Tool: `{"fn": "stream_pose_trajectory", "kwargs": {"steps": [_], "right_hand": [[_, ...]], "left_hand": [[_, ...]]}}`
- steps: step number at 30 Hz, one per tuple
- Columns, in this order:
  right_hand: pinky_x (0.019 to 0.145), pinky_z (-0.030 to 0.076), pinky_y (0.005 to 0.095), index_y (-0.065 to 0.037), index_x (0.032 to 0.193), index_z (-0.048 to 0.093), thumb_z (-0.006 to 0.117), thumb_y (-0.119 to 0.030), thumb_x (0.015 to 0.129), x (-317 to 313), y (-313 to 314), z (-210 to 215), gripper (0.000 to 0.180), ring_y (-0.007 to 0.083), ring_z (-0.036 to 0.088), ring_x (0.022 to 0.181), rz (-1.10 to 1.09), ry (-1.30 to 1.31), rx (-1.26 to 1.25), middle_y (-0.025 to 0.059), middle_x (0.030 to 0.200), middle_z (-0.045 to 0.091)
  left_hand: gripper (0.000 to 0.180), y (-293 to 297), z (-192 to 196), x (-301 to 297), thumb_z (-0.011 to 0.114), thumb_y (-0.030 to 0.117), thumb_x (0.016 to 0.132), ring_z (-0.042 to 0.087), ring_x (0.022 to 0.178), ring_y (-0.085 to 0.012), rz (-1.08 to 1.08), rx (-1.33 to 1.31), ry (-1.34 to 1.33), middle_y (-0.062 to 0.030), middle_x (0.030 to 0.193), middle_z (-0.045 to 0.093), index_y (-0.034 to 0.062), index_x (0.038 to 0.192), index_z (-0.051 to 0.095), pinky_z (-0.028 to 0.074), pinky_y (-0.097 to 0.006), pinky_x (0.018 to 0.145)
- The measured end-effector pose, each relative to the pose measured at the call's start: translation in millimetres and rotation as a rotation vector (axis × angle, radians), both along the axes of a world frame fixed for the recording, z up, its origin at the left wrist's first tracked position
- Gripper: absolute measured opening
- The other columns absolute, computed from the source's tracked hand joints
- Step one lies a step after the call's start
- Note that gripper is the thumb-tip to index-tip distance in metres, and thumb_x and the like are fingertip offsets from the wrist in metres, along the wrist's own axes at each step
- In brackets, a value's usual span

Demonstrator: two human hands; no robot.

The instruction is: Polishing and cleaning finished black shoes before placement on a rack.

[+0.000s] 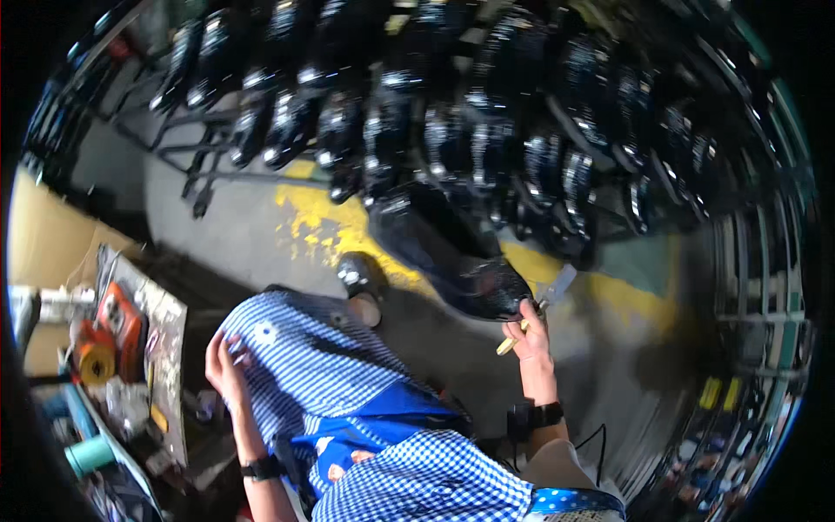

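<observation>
My right hand is closed at the near end of a long, glossy black curved piece. A tool with a pale yellow handle and a whitish flat blade is also in its fingers; I cannot make out its exact kind. The black piece slants away to the left, its far end overlapping the lowest row of hanging black pieces. Beside the striped blue-and-white apron, my left hand holds nothing, its fingers bent and a little apart.
Rows of shiny black pieces hang from a dark metal rack across the far side. At left stands a worn bench with an orange tool and a green roll. Yellow paint marks the grey floor. Shelving lines the right.
</observation>
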State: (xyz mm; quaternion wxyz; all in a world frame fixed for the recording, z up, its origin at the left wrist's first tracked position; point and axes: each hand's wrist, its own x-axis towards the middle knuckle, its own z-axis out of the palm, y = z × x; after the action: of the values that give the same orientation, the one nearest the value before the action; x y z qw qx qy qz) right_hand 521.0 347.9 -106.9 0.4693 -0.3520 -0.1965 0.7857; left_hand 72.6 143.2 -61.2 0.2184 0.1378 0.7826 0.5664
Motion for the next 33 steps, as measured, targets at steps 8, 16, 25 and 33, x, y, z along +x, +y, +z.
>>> {"fn": "stream_pose_trajectory", "kwargs": {"steps": [8, 16, 25, 33], "right_hand": [[0.062, 0.045, 0.0242, -0.001, 0.096, 0.058, 0.072, -0.005, 0.069, -137, -21, 101, 0.03, 0.0086, 0.053, 0.068, 0.364, -0.626, 0.257, 0.0003, 0.084, 0.058], [0.081, 0.043, 0.0292, 0.001, 0.098, 0.056, 0.071, -0.007, 0.071, -177, -30, 128, 0.032, 0.0135, 0.055, 0.083, 0.337, -0.767, 0.832, 0.004, 0.09, 0.059], [0.08, 0.044, 0.0302, 0.001, 0.1, 0.056, 0.072, -0.009, 0.07, -198, -51, 160, 0.035, 0.0152, 0.055, 0.083, 0.405, -0.892, 0.929, 0.007, 0.092, 0.059], [0.079, 0.044, 0.0283, 0.003, 0.1, 0.056, 0.071, -0.004, 0.069, -206, -72, 164, 0.035, 0.0146, 0.056, 0.083, 0.347, -0.862, 1.009, 0.0072, 0.092, 0.06]], "left_hand": [[0.063, 15, 37, 26, 0.032, 0.059, 0.085, 0.052, 0.098, -0.0176, -0.174, 0.259, -0.55, -0.006, 0.127, 0.043, 0.0201, 0.135, 0.031, 0.051, -0.042, 0.076], [0.058, -9, 50, 33, 0.041, 0.044, 0.088, 0.041, 0.118, -0.0229, -0.136, 0.288, -0.307, -0.009, 0.137, 0.032, 0.0098, 0.134, 0.032, 0.041, -0.038, 0.092], [0.053, 13, 81, 69, 0.073, 0.02, 0.069, 0.049, 0.103, -0.0208, -0.326, 0.21, 0.208, -0.01, 0.106, 0.052, 0.0018, 0.11, 0.045, 0.037, -0.033, 0.092], [0.053, 36, 58, 86, 0.076, 0.016, 0.068, 0.058, 0.074, -0.0127, -0.046, 0.379, 0.138, -0.0067, 0.082, 0.058, 0.0034, 0.106, 0.04, 0.048, -0.026, 0.067]]}}
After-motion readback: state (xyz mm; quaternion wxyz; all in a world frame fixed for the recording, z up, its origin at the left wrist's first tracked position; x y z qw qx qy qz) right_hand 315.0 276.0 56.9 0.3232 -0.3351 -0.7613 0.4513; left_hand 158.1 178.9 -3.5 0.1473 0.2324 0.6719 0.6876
